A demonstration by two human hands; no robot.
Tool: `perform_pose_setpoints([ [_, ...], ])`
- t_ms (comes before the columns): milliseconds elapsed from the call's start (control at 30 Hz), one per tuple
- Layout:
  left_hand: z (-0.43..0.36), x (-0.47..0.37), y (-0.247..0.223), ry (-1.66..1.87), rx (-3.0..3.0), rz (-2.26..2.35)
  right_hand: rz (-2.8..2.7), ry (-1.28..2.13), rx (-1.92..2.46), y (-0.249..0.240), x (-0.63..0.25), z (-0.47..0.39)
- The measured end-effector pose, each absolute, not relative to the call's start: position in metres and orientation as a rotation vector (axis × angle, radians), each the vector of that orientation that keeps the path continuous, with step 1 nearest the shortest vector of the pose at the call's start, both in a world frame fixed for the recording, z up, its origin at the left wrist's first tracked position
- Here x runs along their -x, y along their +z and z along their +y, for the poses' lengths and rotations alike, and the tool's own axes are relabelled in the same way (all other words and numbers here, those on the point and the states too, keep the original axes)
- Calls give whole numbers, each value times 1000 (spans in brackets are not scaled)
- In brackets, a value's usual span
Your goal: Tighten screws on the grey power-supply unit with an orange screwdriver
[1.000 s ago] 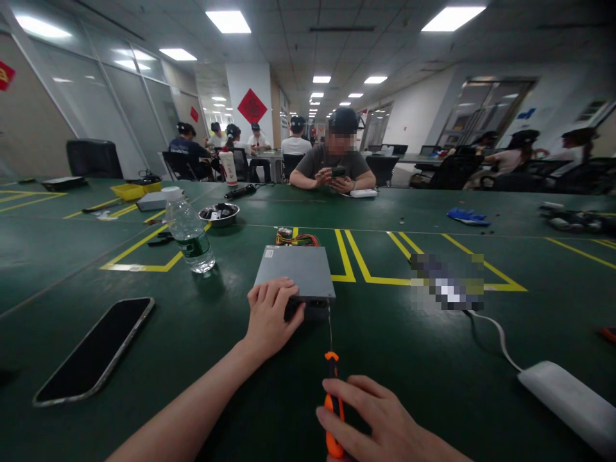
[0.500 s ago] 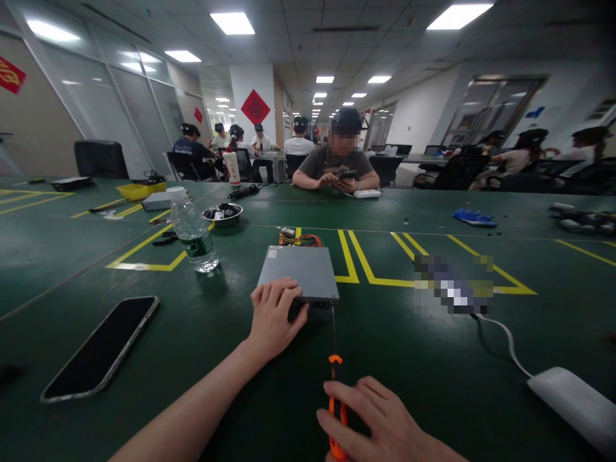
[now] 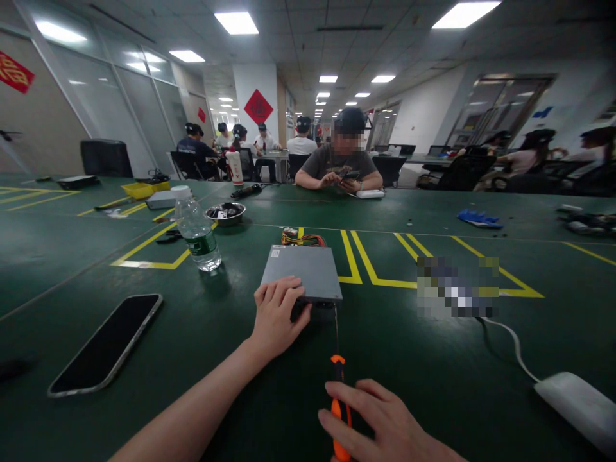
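A grey metal computer power supply (image 3: pixel 303 269) lies flat on the green table, with a bundle of coloured cables (image 3: pixel 305 239) at its far side. My left hand (image 3: pixel 279 314) grips its near left edge, fingers on top and thumb in front. In my right hand (image 3: pixel 373 414) is a screwdriver (image 3: pixel 339 410) with an orange and black handle. Its thin shaft points away from me, and the tip meets the front face near the right corner. The screw, if any, is too small to make out.
Left of the power supply stand a water bottle (image 3: pixel 197 234) and a metal bowl (image 3: pixel 226 213) of small parts. A phone (image 3: pixel 108 343) lies near left. To the right are a blurred-out item (image 3: pixel 457 287) and a white device (image 3: pixel 577 407) on a cable. Across the table sits a person (image 3: pixel 337 157).
The whole view has shifted slightly, so things appear a little further right. Both hands keep their hold, and the screwdriver tip stays at the same corner of the power supply.
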State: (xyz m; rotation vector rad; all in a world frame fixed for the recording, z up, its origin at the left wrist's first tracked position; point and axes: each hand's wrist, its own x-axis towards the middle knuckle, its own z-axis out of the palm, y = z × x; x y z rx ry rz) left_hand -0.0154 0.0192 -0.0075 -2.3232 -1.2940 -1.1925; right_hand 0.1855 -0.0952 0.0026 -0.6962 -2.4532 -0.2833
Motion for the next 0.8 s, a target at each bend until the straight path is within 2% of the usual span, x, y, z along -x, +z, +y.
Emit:
perform_pose_setpoints([
  [200,19,16,-7,-1183,2332,-1296,-2318,-237,666,2,-186,-96],
  [400,19,15,-7,-1182,2320,-1310,-2460,-249,703,6,-184,-94],
  [800,18,14,-5,-1197,2316,-1309,-2379,-294,620,-2,-186,-89],
])
